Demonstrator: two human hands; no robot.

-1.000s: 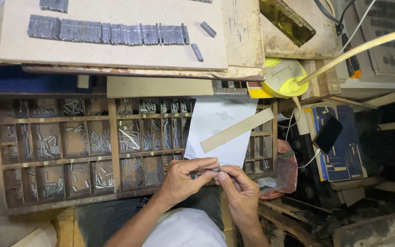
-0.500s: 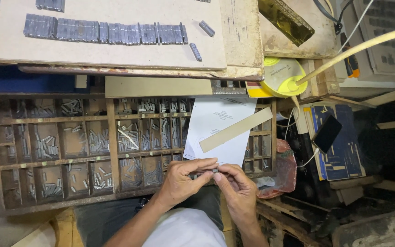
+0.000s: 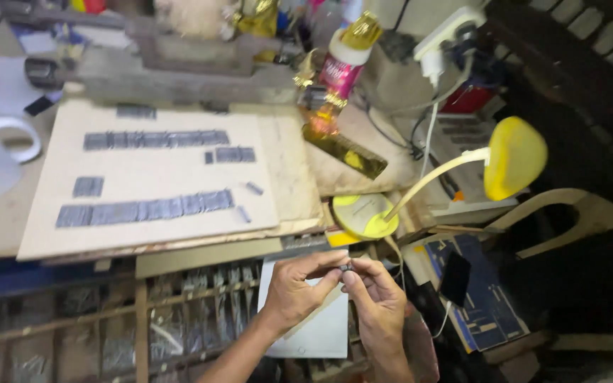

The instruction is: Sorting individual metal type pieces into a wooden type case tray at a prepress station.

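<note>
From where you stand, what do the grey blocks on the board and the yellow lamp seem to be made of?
The grey blocks look like dull metal: matt grey, laid in rows of small pieces. The board looks like pale cardboard or thin wood, with worn edges. The yellow lamp seems glossy plastic, with a smooth sheen.

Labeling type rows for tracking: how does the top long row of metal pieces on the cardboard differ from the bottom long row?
The top row lies nearly level; the bottom row slants, its right end higher. The top row looks shorter, while the bottom row starts further left. A short separate group sits just right of the top row; two loose pieces lie right of the bottom row. Both are grey metal blocks lined end to end on the same cardboard sheet.
</note>
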